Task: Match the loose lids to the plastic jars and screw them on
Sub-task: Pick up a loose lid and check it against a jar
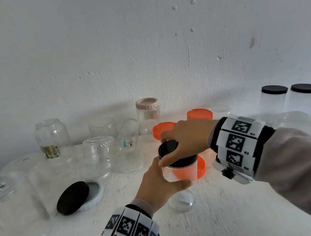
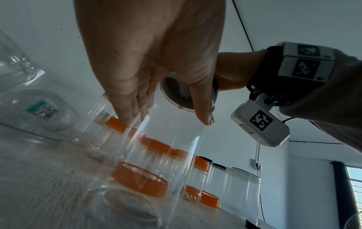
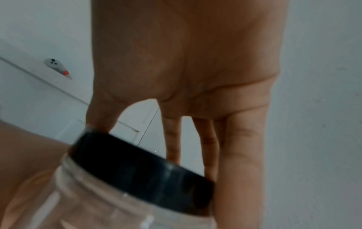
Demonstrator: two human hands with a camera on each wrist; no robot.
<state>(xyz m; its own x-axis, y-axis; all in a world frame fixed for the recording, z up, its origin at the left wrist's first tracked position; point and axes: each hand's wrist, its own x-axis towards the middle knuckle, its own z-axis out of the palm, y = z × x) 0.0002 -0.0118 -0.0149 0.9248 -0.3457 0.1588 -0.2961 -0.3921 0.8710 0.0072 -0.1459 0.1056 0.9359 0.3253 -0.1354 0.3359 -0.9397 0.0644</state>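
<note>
Over the white bench [image 1: 219, 220], near centre, our left hand [image 1: 157, 185] wraps the clear jar [image 1: 180, 173], which we should hold square while our right hand [image 1: 187, 139], its grip clamped on the black lid [image 1: 168, 148], turns it until snug.

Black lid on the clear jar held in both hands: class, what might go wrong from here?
1. The black lid looks tilted on the clear jar, so the right hand may cross-thread it.
2. The left hand holds the jar above the table; a slip could drop it onto the orange lid behind it.
</note>
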